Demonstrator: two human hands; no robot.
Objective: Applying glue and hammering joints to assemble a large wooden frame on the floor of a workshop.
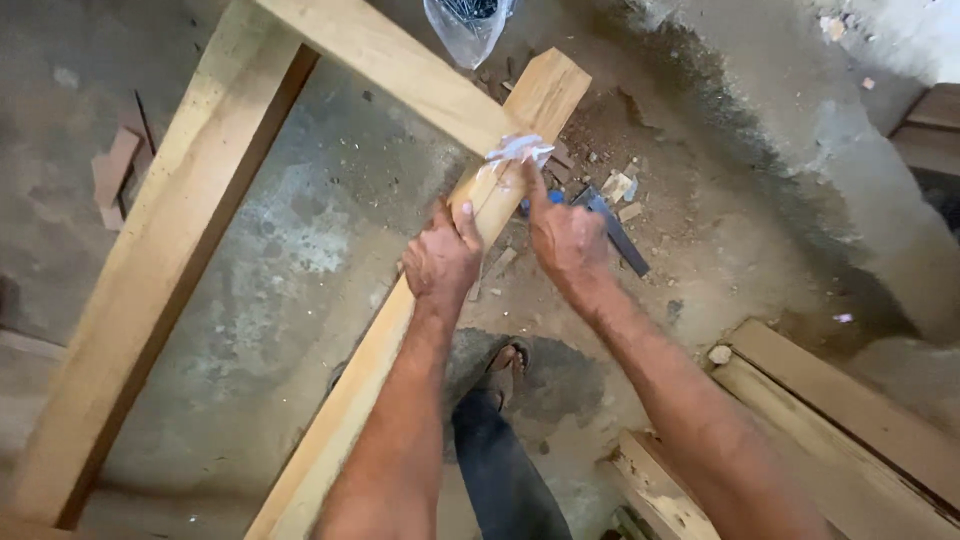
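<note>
rail: pale wooden rail [400,330] runs from lower left up to the right, its far end meeting a crossing beam [400,65] at a joint.
axis: long axis slants away from the person, rising rightward; both hands sit near its upper end.
left hand: left hand [440,262] lies on the rail, fingers [466,222] curled over its top edge, gripping the wood just below the joint.
right hand: right hand [567,240] is just right of the rail, forefinger stretched up to a white wad [518,150] at the joint; fingers pinch or press it, which one i cannot tell.
nearer hand: right is nearer the wad, which lies straight ahead of its fingertip; left is just below.
materials: smooth planed timber, pale yellow; wad looks soft and crumpled, maybe cloth or plastic.
around: rough concrete floor [300,240], wood chips, a dark metal square [612,230], a clear bag [465,30], planks [850,410] at right, a sandalled foot [505,365].
</note>
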